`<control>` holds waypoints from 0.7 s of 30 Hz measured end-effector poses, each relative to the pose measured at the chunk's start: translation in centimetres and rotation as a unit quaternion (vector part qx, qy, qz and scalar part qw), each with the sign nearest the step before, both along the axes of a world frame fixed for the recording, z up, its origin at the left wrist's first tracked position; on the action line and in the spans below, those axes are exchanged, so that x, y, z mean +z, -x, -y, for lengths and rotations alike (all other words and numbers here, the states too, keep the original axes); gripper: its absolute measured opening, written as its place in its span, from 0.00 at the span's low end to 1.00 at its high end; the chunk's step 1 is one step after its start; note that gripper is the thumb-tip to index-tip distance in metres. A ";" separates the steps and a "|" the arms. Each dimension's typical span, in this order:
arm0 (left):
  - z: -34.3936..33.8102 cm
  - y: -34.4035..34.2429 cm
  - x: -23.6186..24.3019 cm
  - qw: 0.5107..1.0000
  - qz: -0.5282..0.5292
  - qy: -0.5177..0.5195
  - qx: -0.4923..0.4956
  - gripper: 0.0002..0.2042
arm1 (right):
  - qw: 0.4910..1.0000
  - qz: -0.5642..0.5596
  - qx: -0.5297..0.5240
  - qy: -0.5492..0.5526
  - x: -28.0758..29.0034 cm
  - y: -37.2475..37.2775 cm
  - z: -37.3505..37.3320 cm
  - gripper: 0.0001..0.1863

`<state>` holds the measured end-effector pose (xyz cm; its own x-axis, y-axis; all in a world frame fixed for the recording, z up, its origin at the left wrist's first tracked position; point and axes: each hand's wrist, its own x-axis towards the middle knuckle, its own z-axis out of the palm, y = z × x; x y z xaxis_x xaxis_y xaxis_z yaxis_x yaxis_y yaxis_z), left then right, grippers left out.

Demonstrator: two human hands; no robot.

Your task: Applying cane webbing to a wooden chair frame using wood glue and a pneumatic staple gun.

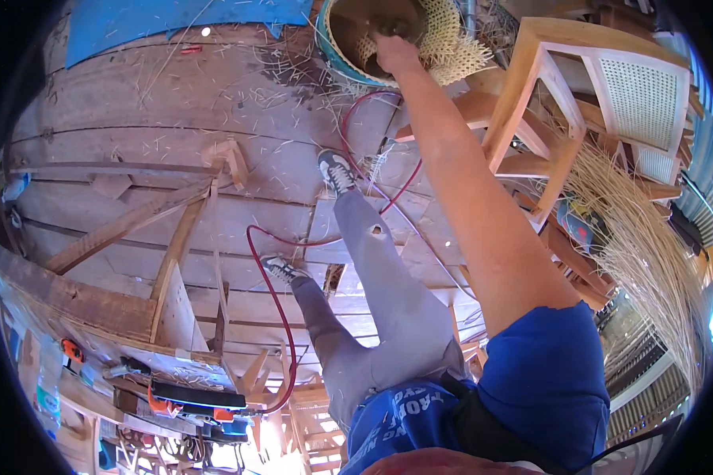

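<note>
My right arm stretches far forward, and my right hand (pixel 396 54) dips into a teal bucket (pixel 330 49) of brownish water. The fingertips are at the water and blurred into it, so whether they grip anything is hidden. A sheet of woven cane webbing (pixel 448 43) lines the bucket, curling up against its wall and spilling over the right side of the rim. Darker shapes show in the water (pixel 380 17) around the fingers. My left hand is outside the picture.
A wooden chair with a cane-webbed back (pixel 640 91) stands right of the bucket, beside long loose cane strands (pixel 642 229). A red hose (pixel 281 305) winds over the plank floor (pixel 166 103). At left is a wooden workbench (pixel 79 305) with tools; a blue sheet (pixel 158 20) lies far left.
</note>
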<state>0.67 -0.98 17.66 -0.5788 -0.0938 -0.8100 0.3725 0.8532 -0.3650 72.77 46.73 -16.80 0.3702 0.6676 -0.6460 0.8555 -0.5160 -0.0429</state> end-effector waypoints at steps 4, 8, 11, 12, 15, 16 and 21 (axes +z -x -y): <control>0.9 1.5 2.1 1.000 0.003 0.004 -0.031 0.16 | 0.996 0.063 0.012 -0.065 3.5 -0.7 -0.8 0.15; -0.1 1.8 2.3 0.997 0.021 -0.027 -0.063 0.16 | 0.990 0.097 0.007 -0.099 10.3 -4.1 -1.6 0.12; -0.4 2.2 2.5 0.994 0.038 -0.054 -0.086 0.16 | 0.985 0.082 0.004 -0.152 17.3 -5.6 -0.7 0.12; -0.3 2.7 2.6 0.993 0.043 -0.065 -0.093 0.16 | 0.981 0.091 -0.023 -0.172 19.5 -5.6 -0.2 0.12; -0.3 4.2 2.5 0.987 0.059 -0.099 -0.115 0.17 | 0.973 0.116 -0.050 -0.191 27.1 -5.6 1.1 0.12; -0.6 4.6 2.5 0.984 0.066 -0.111 -0.124 0.17 | 0.975 0.130 -0.051 -0.174 30.0 -5.3 1.9 0.13; 0.1 7.9 1.3 0.964 0.106 -0.174 -0.170 0.17 | 0.926 0.160 -0.078 -0.333 43.3 -4.1 6.8 0.17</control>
<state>-7.26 -1.10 19.00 -0.3467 0.3718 -0.8611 0.6873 0.7255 0.0365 76.86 39.97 26.46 0.5972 0.8006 0.0494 0.7967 -0.5849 -0.1523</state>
